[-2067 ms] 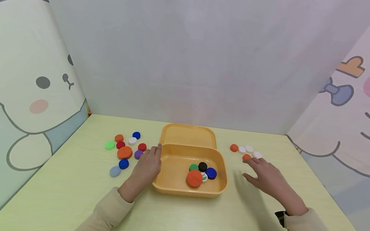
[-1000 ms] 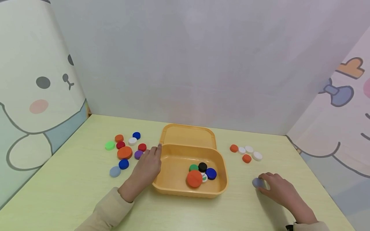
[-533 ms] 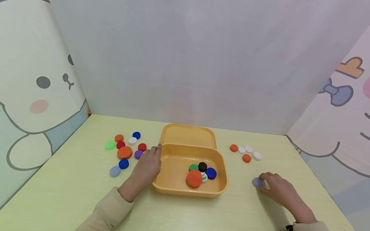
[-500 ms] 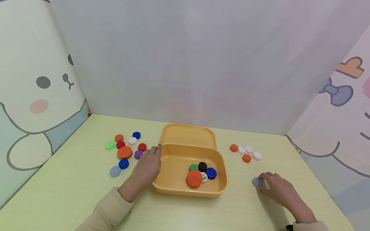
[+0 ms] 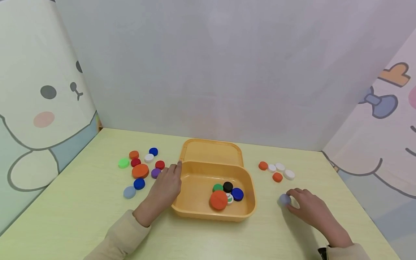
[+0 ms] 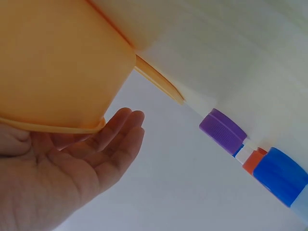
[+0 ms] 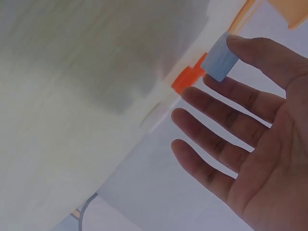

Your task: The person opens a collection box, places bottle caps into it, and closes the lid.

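Note:
A light blue bottle cap (image 5: 285, 199) is pinched between the thumb and index finger of my right hand (image 5: 308, 208), right of the box. In the right wrist view the cap (image 7: 222, 57) is held at the fingertips, the other fingers extended. My left hand (image 5: 165, 186) rests at the left rim of the yellow-orange plastic box (image 5: 195, 215). In the left wrist view that hand (image 6: 82, 163) lies below the box rim with loosely extended fingers. Inside the box lie a big orange cap (image 5: 219, 200), a dark blue cap (image 5: 237, 194), and black, green and white-green caps.
Left of the box, several caps are scattered, among them a purple cap (image 5: 156, 173) and a large orange cap (image 5: 140, 171). Behind the box lies its lid (image 5: 211, 151). White and orange caps, one an orange cap (image 5: 277, 177), sit beyond my right hand.
My right hand came down to the light blue cap, pinched it, and has now shifted slightly left and away from me with it. The left hand and box stay put.

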`<control>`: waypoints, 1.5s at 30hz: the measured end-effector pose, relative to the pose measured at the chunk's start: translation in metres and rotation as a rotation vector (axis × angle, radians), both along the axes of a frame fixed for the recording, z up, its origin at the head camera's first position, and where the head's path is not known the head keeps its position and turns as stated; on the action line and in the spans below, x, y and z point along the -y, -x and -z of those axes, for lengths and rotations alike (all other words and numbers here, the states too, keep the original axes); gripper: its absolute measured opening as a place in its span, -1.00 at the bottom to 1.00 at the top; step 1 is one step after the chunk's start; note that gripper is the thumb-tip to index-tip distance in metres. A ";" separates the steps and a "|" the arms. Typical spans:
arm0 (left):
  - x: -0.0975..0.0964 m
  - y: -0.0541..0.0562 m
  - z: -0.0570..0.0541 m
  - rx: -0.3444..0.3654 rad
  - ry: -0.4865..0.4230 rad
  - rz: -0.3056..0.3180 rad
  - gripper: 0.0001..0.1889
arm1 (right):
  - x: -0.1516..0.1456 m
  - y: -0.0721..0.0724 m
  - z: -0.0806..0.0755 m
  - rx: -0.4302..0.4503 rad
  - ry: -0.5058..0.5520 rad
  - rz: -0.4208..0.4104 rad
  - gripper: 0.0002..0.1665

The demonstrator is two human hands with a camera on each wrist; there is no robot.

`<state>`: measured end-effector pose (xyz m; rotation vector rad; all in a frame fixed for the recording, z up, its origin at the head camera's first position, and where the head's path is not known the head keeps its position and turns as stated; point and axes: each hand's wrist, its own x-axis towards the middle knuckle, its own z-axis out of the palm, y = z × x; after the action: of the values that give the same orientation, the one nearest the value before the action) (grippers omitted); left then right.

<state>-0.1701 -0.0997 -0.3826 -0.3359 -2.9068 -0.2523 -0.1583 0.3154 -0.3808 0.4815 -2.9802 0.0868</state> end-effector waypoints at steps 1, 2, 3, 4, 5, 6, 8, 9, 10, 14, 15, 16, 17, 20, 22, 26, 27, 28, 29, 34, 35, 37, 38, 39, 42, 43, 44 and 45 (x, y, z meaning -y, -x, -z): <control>0.000 0.000 0.000 0.002 -0.002 -0.001 -0.44 | 0.003 0.000 -0.002 -0.011 0.002 -0.007 -0.62; 0.000 0.000 0.000 0.006 -0.006 -0.004 -0.43 | 0.005 0.001 -0.004 -0.024 0.004 -0.017 -0.63; 0.000 0.000 0.000 0.010 -0.009 -0.005 -0.43 | 0.008 0.001 -0.006 -0.036 0.005 -0.028 -0.63; 0.000 0.000 0.000 0.015 -0.012 -0.008 -0.43 | 0.011 0.001 -0.008 -0.051 0.006 -0.042 -0.63; 0.000 0.000 0.000 0.018 -0.014 -0.009 -0.43 | 0.014 0.001 -0.010 -0.067 0.006 -0.052 -0.63; 0.000 0.000 -0.001 0.022 -0.017 -0.010 -0.43 | 0.017 0.001 -0.012 -0.079 0.007 -0.065 -0.63; 0.000 -0.001 0.000 0.028 -0.020 -0.010 -0.43 | 0.024 0.001 -0.016 -0.108 0.009 -0.090 -0.63; 0.000 -0.001 0.000 0.029 -0.020 -0.010 -0.43 | 0.027 0.001 -0.018 -0.120 0.010 -0.102 -0.62; 0.000 0.000 0.000 0.029 -0.018 -0.010 -0.43 | 0.031 0.001 -0.019 -0.133 0.011 -0.115 -0.62; 0.000 0.000 0.000 0.027 -0.019 -0.011 -0.43 | 0.045 0.002 -0.025 -0.182 0.012 -0.171 -0.63; 0.000 0.000 0.000 0.028 -0.020 -0.011 -0.43 | 0.048 0.002 -0.026 -0.191 0.009 -0.186 -0.63; 0.000 0.001 0.000 0.031 -0.022 -0.013 -0.43 | 0.052 0.002 -0.028 -0.202 0.007 -0.203 -0.64; 0.000 0.001 0.000 0.035 -0.027 -0.014 -0.43 | 0.055 0.002 -0.029 -0.210 0.006 -0.215 -0.64; 0.000 0.001 0.000 0.047 -0.030 -0.018 -0.42 | 0.065 0.002 -0.034 -0.230 0.001 -0.244 -0.65; 0.000 0.001 0.000 0.050 -0.029 -0.018 -0.42 | 0.070 0.003 -0.037 -0.241 0.003 -0.258 -0.65; 0.000 0.001 0.000 0.049 -0.027 -0.015 -0.42 | 0.079 0.005 -0.040 -0.266 0.008 -0.292 -0.62; 0.000 0.001 0.000 0.048 -0.027 -0.016 -0.42 | 0.081 0.005 -0.040 -0.272 0.007 -0.303 -0.62; 0.000 0.001 0.000 0.047 -0.028 -0.016 -0.43 | 0.083 0.006 -0.040 -0.274 0.005 -0.312 -0.61; 0.000 0.001 0.000 0.047 -0.028 -0.017 -0.43 | 0.086 0.006 -0.041 -0.275 -0.001 -0.319 -0.60; 0.000 0.002 0.002 0.054 -0.034 -0.022 -0.42 | 0.096 0.005 -0.041 -0.265 -0.020 -0.341 -0.61; 0.000 0.002 0.002 0.057 -0.037 -0.023 -0.42 | 0.098 0.005 -0.041 -0.262 -0.025 -0.343 -0.62; 0.000 0.002 0.002 0.061 -0.044 -0.027 -0.41 | 0.101 0.004 -0.041 -0.259 -0.030 -0.350 -0.64; 0.000 0.002 0.002 0.061 -0.044 -0.028 -0.41 | 0.102 0.004 -0.040 -0.259 -0.035 -0.351 -0.64; 0.000 0.002 0.002 0.061 -0.046 -0.029 -0.41 | 0.103 0.004 -0.040 -0.253 -0.041 -0.351 -0.64; 0.000 0.002 0.002 0.064 -0.046 -0.032 -0.41 | 0.107 0.003 -0.039 -0.234 -0.051 -0.344 -0.63; 0.000 0.002 0.002 0.065 -0.044 -0.032 -0.41 | 0.108 0.003 -0.039 -0.224 -0.052 -0.342 -0.62; 0.000 0.002 0.002 0.065 -0.042 -0.033 -0.41 | 0.109 0.003 -0.038 -0.215 -0.054 -0.338 -0.61; 0.000 0.002 0.002 0.064 -0.041 -0.032 -0.41 | 0.110 0.003 -0.038 -0.208 -0.055 -0.337 -0.60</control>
<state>-0.1722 -0.0995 -0.3842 -0.2789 -2.9622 -0.3235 -0.1609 0.2053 -0.3426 0.9337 -2.6785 -0.0140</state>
